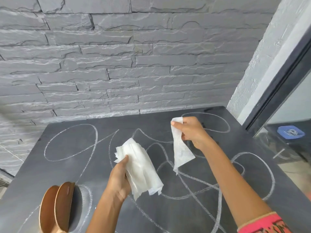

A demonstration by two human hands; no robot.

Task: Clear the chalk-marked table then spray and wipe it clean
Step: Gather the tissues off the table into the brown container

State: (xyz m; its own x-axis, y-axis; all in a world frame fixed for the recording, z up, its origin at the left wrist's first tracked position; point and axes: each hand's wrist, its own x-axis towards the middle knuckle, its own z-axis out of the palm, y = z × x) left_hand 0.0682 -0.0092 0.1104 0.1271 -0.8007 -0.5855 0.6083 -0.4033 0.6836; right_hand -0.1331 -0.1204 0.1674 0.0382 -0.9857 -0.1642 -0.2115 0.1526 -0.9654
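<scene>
The dark table [70, 167] is covered with white chalk loops and scribbles. My left hand [118, 179] grips a thick stack of white paper napkins [141, 169] above the middle of the table. My right hand [191, 130] is raised over the far right part and pinches a single white napkin [180, 148] by its top edge, so it hangs down free. A gap separates the single napkin from the stack.
A copper-brown napkin holder [56, 207] with two rounded plates stands at the near left of the table. A grey stone wall runs behind the table. At right is a dark-framed glass door, and behind it a blue object [290, 132].
</scene>
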